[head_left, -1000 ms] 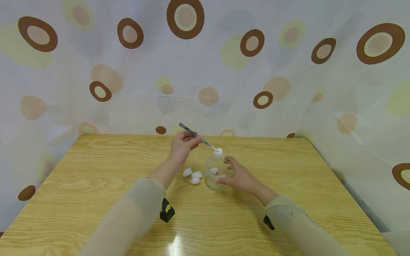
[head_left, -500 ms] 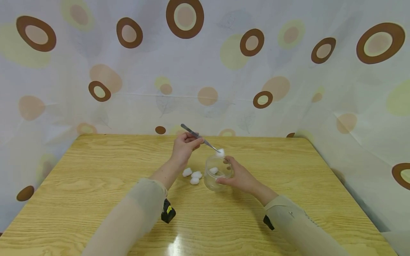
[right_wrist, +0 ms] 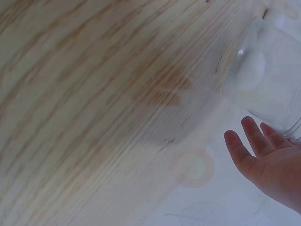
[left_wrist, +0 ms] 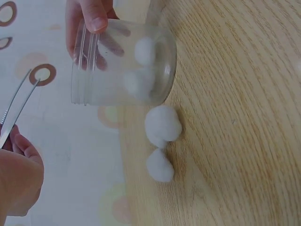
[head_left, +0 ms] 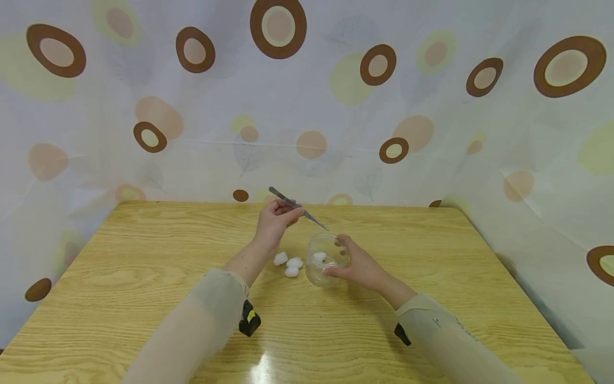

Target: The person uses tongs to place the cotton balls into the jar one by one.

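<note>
My left hand [head_left: 291, 214] pinches metal tweezers [head_left: 307, 215] above the table; their empty tips hang just over the mouth of a clear jar [head_left: 322, 266]. My right hand [head_left: 337, 257] grips that jar, thumb in front and fingers behind. Two cotton balls [head_left: 320, 256] lie inside the jar. Three more cotton balls [head_left: 289, 264] sit on the wooden table [head_left: 144, 266] just left of the jar. The left wrist view shows the jar [left_wrist: 108, 70], the balls [left_wrist: 162, 125] beside it and the tweezers [left_wrist: 16, 106]. The right wrist view shows the jar [right_wrist: 277, 80] and my right hand [right_wrist: 263, 155].
A patterned curtain [head_left: 307, 96] with brown and yellow circles hangs behind and to both sides of the table. A black wrist camera [head_left: 249, 322] sits under each sleeve. The table's front edge lies near me.
The cotton ball that the tweezers held over the jar's mouth is no longer at their tips; it now lies inside the jar. Both hands have hardly moved.
</note>
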### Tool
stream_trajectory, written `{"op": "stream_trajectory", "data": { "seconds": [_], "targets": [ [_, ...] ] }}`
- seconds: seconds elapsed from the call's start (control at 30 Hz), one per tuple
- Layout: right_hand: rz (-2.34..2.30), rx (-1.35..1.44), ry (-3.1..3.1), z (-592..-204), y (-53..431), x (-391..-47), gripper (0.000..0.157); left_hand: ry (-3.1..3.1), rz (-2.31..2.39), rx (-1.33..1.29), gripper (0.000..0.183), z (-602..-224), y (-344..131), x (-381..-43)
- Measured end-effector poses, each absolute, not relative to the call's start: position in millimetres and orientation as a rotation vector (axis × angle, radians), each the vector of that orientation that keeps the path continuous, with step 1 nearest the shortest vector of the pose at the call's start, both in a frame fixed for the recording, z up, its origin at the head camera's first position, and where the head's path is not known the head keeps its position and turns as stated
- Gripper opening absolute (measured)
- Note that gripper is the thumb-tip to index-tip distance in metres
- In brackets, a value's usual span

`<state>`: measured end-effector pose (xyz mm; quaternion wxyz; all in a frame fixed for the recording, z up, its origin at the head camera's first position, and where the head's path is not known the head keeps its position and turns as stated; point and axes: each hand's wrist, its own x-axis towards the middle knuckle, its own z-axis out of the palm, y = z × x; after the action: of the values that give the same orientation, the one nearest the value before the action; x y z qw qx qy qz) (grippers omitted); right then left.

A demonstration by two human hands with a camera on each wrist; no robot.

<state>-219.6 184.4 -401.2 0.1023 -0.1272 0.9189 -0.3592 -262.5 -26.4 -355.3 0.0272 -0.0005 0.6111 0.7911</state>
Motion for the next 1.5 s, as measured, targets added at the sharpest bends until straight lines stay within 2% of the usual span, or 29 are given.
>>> {"op": "stream_trajectory", "data": {
  "seconds": [0.8, 1.5],
  "targets": [
    [-1.049, -0.401, 2.717, -401.5, 184.7, -218.6, 0.093, 2.008, 2.369, -0.179, 0.025, -376.4, -81.3, -263.0],
    [-1.051, -0.394, 2.718, -400.0, 184.1, -218.1, 0.092, 2.197, 2.207, -0.222, 0.026, -402.9, -103.9, -256.0]
  ]
}}
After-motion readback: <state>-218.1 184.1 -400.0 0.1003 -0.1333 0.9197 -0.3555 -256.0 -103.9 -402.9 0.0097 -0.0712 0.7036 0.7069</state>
